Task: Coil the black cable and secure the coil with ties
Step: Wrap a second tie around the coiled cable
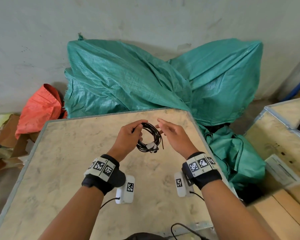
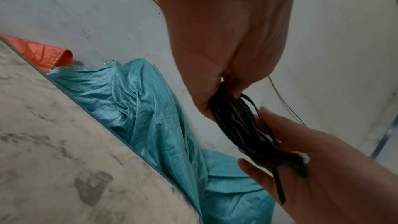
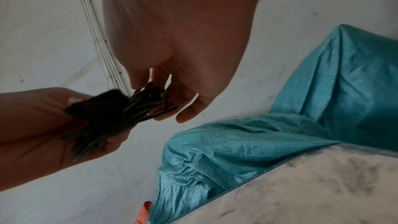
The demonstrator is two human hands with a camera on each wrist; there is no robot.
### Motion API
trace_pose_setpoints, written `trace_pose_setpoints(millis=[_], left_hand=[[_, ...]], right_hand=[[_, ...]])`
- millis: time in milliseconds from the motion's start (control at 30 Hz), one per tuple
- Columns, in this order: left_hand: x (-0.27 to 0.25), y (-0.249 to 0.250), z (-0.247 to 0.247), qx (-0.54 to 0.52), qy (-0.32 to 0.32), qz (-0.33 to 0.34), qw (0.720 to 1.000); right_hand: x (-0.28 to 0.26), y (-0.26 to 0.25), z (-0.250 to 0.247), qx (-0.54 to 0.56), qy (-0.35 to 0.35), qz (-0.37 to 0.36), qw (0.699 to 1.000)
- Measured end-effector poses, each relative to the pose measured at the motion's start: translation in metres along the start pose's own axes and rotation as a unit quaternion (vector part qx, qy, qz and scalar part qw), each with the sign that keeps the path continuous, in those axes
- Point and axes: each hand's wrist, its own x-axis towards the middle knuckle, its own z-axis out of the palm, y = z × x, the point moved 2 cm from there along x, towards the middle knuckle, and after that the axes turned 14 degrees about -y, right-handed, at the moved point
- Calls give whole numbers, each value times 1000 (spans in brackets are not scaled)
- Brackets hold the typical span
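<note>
My left hand (image 1: pixel 138 129) holds a small coil of black cable (image 1: pixel 151 135) above the pale board (image 1: pixel 73 170), fingers and thumb curled round its upper left side. A white tie (image 1: pixel 151 146) wraps the coil's lower part, and a loose cable end (image 1: pixel 162 144) hangs beside it. My right hand (image 1: pixel 160 126) is at the coil's right side with fingers straight and relaxed, touching the loops. In the left wrist view the coil (image 2: pixel 239 125) runs from my left hand's pinch down across the right hand's fingers (image 2: pixel 269 173). The right wrist view shows the coil (image 3: pixel 120 113), blurred.
Green woven sacks (image 1: pixel 128 75) are piled behind the board and down its right side. A red sack (image 1: pixel 40 110) and cardboard lie at the left. An open wooden crate (image 1: pixel 284 141) stands to the right. A black lead (image 1: pixel 182 229) crosses the board's near edge.
</note>
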Motion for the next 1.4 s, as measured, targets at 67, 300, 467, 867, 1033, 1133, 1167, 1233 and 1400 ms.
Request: trace_pose_setpoints(millis=[67,300,467,867,1033,1133,1167,1233,1400], left_hand=[[3,0,15,-5,-21,1,1000],[14,-7,66,-15,-79,-22,997],[17,-13,100,-12,-93,-44,995],[17,-29,132,2,-79,-104,991],[18,-34,135,-3,-76,-125,989],[19,-37,134,-3,-78,-133,988],[19,-37,133,-3,-77,-135,988],[20,-34,131,-3,-75,-135,988],[19,-21,113,23,-83,-120,989]], right_hand=[[-18,19,-23,-10,61,24,998],[-92,130,-79,-139,34,235,961],[-135,200,-88,-190,-63,335,921],[-123,251,-75,-181,-107,277,938],[-111,255,-74,-214,-92,263,936],[-106,259,-73,-211,-66,273,936],[-103,258,-73,-203,-55,275,938],[-92,249,-76,-172,-17,264,949],[-42,162,-92,23,31,139,990]])
